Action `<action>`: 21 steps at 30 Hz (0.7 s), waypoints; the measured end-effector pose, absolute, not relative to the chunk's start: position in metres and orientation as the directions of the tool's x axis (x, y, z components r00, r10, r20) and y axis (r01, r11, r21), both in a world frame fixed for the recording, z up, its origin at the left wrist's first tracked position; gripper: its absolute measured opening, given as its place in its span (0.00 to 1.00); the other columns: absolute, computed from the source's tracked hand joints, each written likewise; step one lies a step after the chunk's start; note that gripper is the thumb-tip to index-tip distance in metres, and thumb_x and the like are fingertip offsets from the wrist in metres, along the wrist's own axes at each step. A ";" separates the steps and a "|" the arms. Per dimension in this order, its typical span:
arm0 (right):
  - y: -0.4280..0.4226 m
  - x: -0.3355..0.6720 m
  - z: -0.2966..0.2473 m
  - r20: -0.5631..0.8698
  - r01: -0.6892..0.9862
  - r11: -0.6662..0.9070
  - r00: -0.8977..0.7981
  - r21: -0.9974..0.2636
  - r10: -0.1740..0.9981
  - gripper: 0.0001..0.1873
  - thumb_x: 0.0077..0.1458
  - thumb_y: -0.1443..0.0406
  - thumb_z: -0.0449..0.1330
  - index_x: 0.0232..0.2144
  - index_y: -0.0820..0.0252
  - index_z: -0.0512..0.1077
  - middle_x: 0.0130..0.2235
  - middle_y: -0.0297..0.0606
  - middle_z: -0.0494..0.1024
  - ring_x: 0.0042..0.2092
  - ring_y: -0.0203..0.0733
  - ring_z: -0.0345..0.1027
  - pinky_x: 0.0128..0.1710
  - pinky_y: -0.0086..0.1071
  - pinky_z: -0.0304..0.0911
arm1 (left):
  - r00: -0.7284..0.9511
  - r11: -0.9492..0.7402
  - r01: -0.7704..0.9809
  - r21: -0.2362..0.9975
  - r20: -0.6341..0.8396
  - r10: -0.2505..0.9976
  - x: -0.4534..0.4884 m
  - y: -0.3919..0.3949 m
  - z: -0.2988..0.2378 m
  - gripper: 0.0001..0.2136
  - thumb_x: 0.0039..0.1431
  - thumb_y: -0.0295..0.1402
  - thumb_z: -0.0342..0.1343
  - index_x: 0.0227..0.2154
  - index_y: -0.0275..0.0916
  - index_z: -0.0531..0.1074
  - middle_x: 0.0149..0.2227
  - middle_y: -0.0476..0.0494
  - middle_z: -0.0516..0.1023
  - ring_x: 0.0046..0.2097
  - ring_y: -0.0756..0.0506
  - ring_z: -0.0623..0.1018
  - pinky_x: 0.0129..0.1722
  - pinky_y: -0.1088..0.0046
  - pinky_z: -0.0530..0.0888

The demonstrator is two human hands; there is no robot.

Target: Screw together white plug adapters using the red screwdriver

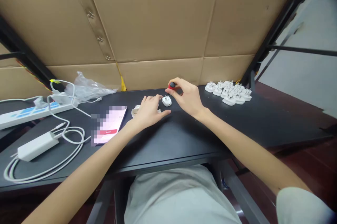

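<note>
My right hand (187, 98) pinches a small red-and-black tool handle (172, 85) between thumb and fingertips, and the rest of the tool is hidden. Just below that hand, a white plug adapter (166, 101) stands on the black table (184, 136) with its metal pins up. My left hand (149, 112) lies flat on the table, fingers draped over a white plastic plug part (135, 112). It is mostly covered, and its shape is hard to make out. Its thumb reaches toward the standing adapter without touching it.
Several white plug adapters (229, 92) are clustered at the table's back right. To the left lie a phone with a pixelated screen (109, 125), a power strip (31, 114), a white charger brick with coiled cable (38, 146), and a plastic bag (88, 88). Cardboard lines the back.
</note>
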State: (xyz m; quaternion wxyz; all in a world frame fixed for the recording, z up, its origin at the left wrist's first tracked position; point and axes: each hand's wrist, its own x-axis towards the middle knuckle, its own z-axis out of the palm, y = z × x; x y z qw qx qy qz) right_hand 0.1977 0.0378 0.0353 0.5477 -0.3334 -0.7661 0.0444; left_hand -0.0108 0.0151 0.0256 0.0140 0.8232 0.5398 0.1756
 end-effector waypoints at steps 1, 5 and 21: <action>0.038 0.197 0.036 0.815 0.462 0.774 -0.167 -0.433 0.555 0.17 0.73 0.47 0.63 0.44 0.52 0.77 0.42 0.36 0.84 0.41 0.43 0.82 0.37 0.36 0.70 | 0.363 -0.425 0.880 0.211 0.278 0.889 -0.010 0.015 0.024 0.29 0.68 0.53 0.63 0.62 0.39 0.70 0.65 0.30 0.81 0.66 0.25 0.77 0.70 0.43 0.67; 0.036 0.197 0.039 0.811 0.467 0.761 -0.144 -0.449 0.567 0.17 0.73 0.47 0.63 0.44 0.52 0.77 0.43 0.37 0.85 0.41 0.44 0.81 0.37 0.37 0.71 | 0.385 -0.450 0.865 0.220 0.282 0.879 -0.007 0.013 0.023 0.32 0.70 0.55 0.61 0.66 0.39 0.67 0.67 0.30 0.79 0.68 0.25 0.77 0.73 0.41 0.63; 0.030 0.207 0.054 0.821 0.537 0.719 -0.082 -0.441 0.565 0.24 0.75 0.42 0.54 0.34 0.50 0.61 0.31 0.33 0.73 0.31 0.44 0.67 0.35 0.40 0.63 | 0.332 -0.381 0.879 0.287 0.205 0.921 -0.024 0.015 0.056 0.26 0.58 0.61 0.69 0.46 0.44 0.78 0.52 0.39 0.87 0.56 0.30 0.82 0.58 0.54 0.76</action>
